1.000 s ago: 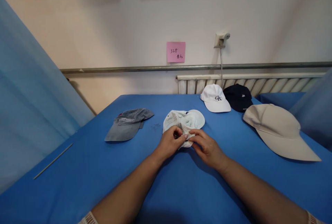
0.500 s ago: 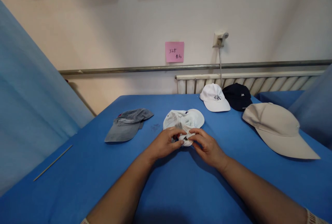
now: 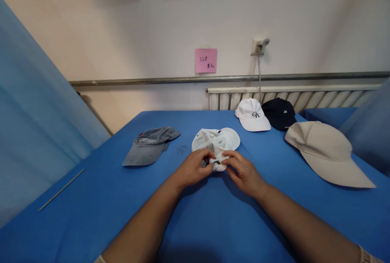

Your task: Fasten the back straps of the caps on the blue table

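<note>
A pale, crumpled baseball cap [image 3: 207,139] lies in the middle of the blue-covered table, its brim pointing away to the right. My left hand [image 3: 195,167] pinches the near edge of this cap from the left, thumb and fingers closed on the fabric. From the right, my right hand [image 3: 243,173] grips the same edge with its fingertips. Between the two hands a small dark opening shows at the back of the cap. Exactly what the fingertips press on there is too small to make out.
A grey cap [image 3: 149,147] lies to the left, and a thin stick [image 3: 61,190] rests near the table's left edge. Toward the back right are a white cap [image 3: 251,114] and a dark navy cap [image 3: 278,112]. A large beige cap [image 3: 323,149] sits at the right.
The fingers of my left hand have shifted slightly at the cap's near edge, and a reddish spot beside them no longer shows. The other caps stay in place.
</note>
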Available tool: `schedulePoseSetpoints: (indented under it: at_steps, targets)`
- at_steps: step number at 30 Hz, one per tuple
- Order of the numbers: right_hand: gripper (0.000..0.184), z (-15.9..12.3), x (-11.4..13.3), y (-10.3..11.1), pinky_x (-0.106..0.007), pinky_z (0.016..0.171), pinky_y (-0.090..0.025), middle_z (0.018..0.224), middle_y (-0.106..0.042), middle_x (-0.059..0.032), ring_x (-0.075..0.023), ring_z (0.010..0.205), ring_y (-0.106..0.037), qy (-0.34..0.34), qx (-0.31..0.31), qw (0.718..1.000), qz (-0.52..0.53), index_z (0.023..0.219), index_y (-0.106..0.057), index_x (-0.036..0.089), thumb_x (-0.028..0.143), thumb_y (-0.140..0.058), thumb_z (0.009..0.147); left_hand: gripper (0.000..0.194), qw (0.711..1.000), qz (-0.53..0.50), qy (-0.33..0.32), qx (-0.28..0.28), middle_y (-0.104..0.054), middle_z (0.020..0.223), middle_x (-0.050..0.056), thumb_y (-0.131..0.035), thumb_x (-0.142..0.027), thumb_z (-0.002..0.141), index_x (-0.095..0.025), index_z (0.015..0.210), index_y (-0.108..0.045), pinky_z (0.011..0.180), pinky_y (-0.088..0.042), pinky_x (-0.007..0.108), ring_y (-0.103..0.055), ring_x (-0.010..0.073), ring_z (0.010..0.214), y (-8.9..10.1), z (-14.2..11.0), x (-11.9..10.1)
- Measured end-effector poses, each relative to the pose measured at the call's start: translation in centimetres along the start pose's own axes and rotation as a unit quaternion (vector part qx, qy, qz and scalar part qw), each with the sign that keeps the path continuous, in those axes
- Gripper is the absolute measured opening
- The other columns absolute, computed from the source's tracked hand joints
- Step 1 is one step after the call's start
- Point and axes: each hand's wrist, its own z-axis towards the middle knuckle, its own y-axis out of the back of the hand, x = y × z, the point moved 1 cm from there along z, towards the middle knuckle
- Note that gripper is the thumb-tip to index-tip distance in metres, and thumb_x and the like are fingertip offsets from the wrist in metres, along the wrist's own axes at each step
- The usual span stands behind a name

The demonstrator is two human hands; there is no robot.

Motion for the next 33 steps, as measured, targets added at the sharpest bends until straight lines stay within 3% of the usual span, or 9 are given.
schedulePoseSetpoints:
  at_steps: [14,25,33]
  targets:
    - [0.029,0.0,0.14,-0.17,-0.04,0.093,-0.051,0.124,-0.055,-0.0091,-0.0219,0.111,-0.058,0.003,0.013,1.0,-0.005,0.109,-0.058,0.024,0.007,-0.051,0.087,0.015,0.988,0.127,-0.092,0.014,-0.063,0.091,0.002,-0.051,-0.018,0.083,-0.019,0.092,-0.063,0.085,-0.041,0.03,-0.057,0.018,0.09,-0.4,0.06,0.35]
    - [0.028,-0.05,0.3,-0.17,-0.039,0.093,-0.051,0.124,-0.055,-0.0099,-0.022,0.112,-0.058,0.018,0.008,1.0,-0.009,0.109,-0.058,0.023,0.007,-0.051,0.087,0.015,0.995,0.087,-0.053,0.017,-0.06,0.091,0.002,-0.046,-0.017,0.084,-0.018,0.09,-0.06,0.083,-0.042,0.03,-0.055,0.0173,0.091,-0.5,0.12,0.09]
    - [0.029,0.12,0.45,-0.09,-0.04,0.095,-0.051,0.125,-0.054,-0.0103,-0.0218,0.115,-0.056,0.028,0.022,0.999,-0.002,0.111,-0.058,0.023,0.007,-0.048,0.088,0.017,0.988,0.14,-0.063,0.01,-0.06,0.091,0.004,-0.045,-0.018,0.087,-0.019,0.09,-0.062,0.085,-0.042,0.032,-0.053,0.0194,0.093,-0.75,0.15,0.2]
